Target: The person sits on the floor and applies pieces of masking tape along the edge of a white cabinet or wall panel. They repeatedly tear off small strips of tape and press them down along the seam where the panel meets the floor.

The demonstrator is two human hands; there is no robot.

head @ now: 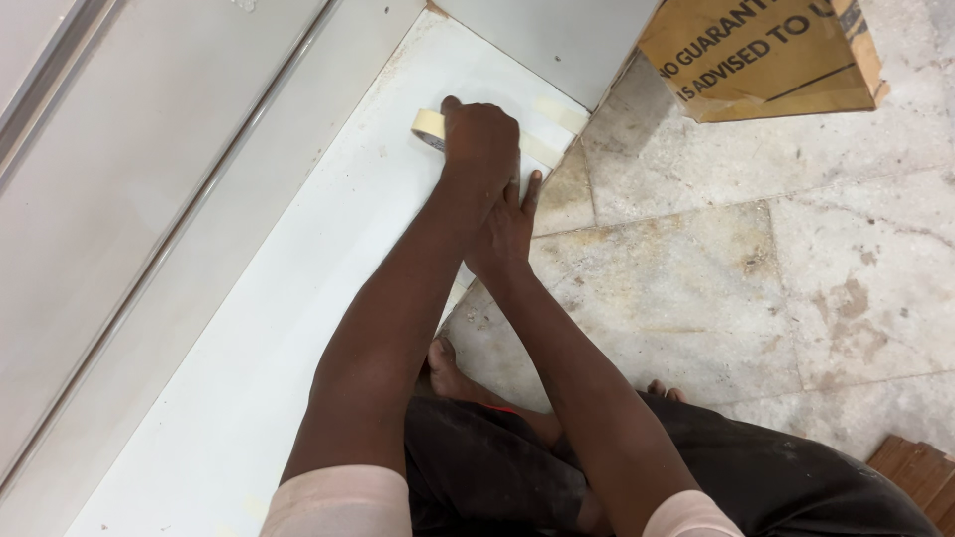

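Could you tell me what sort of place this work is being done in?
Probably an indoor room under fit-out or renovation. The person sits on a stained stone-tile floor, the left hand runs a roll of masking tape over a white sheet, with a cardboard box nearby.

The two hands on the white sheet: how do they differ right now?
The left hand is closed around a roll of masking tape, while the right hand holds nothing. The left hand is a fist farther up the white sheet; the right hand lies flat, fingers extended, at the sheet's edge by the stone floor. The left forearm partly covers the right hand. Both are bare and rest on the sheet.
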